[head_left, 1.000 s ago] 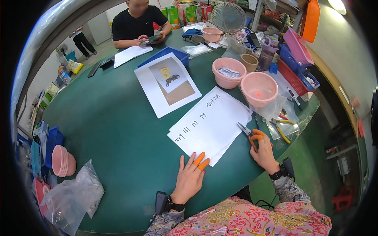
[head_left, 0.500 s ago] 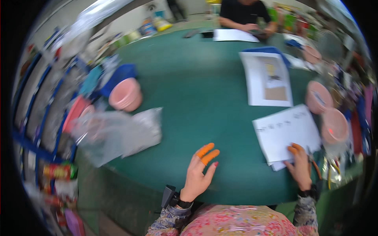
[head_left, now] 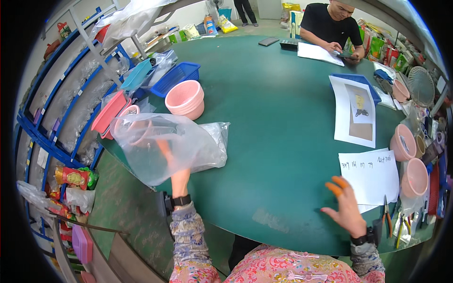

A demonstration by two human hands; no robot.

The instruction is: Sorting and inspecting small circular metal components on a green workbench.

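At the green table (head_left: 264,193)'s edge, your left hand (head_left: 178,173) shows through a clear bag (head_left: 141,158) near pink baskets (head_left: 185,96), its grip unclear, while your right hand (head_left: 348,211), fingers spread, is beside papers (head_left: 370,177).

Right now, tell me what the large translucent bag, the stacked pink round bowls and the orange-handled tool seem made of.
Large translucent bag: likely thin plastic film, slightly cloudy and glossy; the left hand shows through. Stacked pink round bowls: probably moulded plastic, smooth-rimmed, evenly coloured. Orange-handled tool: grey tips look like metal; grips perhaps plastic or rubber, too small to tell.
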